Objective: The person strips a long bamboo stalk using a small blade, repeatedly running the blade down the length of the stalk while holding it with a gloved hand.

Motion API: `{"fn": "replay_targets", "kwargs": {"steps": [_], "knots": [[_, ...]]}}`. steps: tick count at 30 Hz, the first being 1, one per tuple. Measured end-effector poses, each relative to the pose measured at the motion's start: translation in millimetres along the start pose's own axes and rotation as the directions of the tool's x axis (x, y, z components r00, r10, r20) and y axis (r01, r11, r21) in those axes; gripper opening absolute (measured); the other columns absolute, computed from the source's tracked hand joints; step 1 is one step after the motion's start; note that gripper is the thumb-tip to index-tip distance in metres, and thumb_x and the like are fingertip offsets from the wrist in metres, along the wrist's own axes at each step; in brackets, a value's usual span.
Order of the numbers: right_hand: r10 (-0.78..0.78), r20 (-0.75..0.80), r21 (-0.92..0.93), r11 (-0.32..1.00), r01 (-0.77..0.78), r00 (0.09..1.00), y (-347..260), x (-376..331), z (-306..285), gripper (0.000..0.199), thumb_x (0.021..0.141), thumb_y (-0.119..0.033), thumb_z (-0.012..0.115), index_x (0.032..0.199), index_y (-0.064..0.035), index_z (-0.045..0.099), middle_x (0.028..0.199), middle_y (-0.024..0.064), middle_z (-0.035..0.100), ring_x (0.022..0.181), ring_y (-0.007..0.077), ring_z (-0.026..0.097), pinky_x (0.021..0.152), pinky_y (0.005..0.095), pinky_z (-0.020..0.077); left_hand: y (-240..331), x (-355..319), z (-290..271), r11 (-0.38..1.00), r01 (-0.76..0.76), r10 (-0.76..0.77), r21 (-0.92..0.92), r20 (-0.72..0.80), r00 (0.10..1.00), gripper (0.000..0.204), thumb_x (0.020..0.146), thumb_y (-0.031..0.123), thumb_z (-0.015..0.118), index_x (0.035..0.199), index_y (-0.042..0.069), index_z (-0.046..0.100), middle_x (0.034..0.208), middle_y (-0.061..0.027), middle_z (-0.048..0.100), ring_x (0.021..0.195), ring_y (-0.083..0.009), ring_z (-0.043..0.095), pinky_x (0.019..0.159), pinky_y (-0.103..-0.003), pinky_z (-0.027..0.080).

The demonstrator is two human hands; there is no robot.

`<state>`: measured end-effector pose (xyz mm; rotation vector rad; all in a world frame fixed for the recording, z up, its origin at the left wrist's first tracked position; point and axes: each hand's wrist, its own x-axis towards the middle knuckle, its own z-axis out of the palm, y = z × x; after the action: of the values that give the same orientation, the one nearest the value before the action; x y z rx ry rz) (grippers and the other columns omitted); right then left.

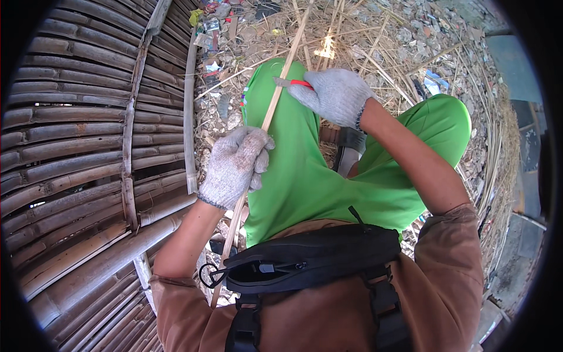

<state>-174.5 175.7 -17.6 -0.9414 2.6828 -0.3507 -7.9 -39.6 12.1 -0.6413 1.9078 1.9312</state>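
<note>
Nearest, a black bag (316, 249) sits across the person's front, its left end gaping. Beyond it, the gloved left hand (234, 161) curls tightly around a long pale strip (272, 112), which slants from left of the bag to past the left knee (265, 75). Farther on, the gloved right hand (339, 97) grips a red-handled knife (300, 84), its blade across the strip. Poles (76, 126) fill the left; litter (226, 26) covers the far ground (258, 44).
</note>
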Motion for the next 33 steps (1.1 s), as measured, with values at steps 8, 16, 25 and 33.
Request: {"fn": "replay_targets", "kwargs": {"steps": [8, 16, 25, 33], "knots": [[0.007, -0.004, 0.012, 1.0, -0.007, 1.0, 1, 1, 2, 0.073, 0.106, -0.07, 0.039, 0.104, -0.0067, 0.074, 0.101, 0.0235, 0.077, 0.098, 0.0436, 0.076, 0.089, 0.0562, 0.0593, -7, -28, -7, 0.995, 0.09, -0.09, -0.033, -0.014, 0.996, 0.025, 0.112, 0.028, 0.058, 0.102, 0.007, 0.068, 0.066, 0.0005, 0.057, 0.045, -0.0078, 0.048, 0.04, -0.025, 0.04], [0.0, -0.003, 0.003, 1.0, 0.0, 1.0, -1, 0, 1, 0.073, 0.107, -0.069, 0.038, 0.104, -0.0061, 0.074, 0.101, 0.0239, 0.077, 0.096, 0.0435, 0.076, 0.088, 0.0567, 0.0596, -19, -58, -15, 0.993, 0.095, -0.097, -0.069, -0.028, 0.995, 0.028, 0.112, 0.028, 0.06, 0.103, 0.002, 0.068, 0.064, -0.0005, 0.057, 0.043, -0.008, 0.049, 0.038, -0.024, 0.038], [-0.026, -0.087, 0.006, 1.0, 0.026, 0.996, -1, -1, 8, 0.066, 0.107, -0.068, 0.044, 0.096, -0.0079, 0.07, 0.089, 0.024, 0.074, 0.087, 0.0458, 0.073, 0.079, 0.0575, 0.057, -31, -88, -27, 0.992, 0.09, -0.091, -0.087, -0.011, 0.996, 0.027, 0.112, 0.023, 0.058, 0.104, -0.001, 0.066, 0.062, -0.0029, 0.058, 0.042, -0.0095, 0.05, 0.039, -0.024, 0.038], [0.059, 0.007, 0.002, 0.998, -0.059, 0.998, -4, 0, 2, 0.075, 0.107, -0.071, 0.037, 0.105, -0.0069, 0.074, 0.1, 0.0244, 0.077, 0.098, 0.0436, 0.076, 0.089, 0.0564, 0.0592, -40, -125, -35, 0.983, 0.127, -0.133, -0.13, -0.042, 0.99, 0.026, 0.111, 0.022, 0.059, 0.105, -0.003, 0.066, 0.062, -0.0041, 0.057, 0.043, -0.0099, 0.048, 0.042, -0.025, 0.041]]}}
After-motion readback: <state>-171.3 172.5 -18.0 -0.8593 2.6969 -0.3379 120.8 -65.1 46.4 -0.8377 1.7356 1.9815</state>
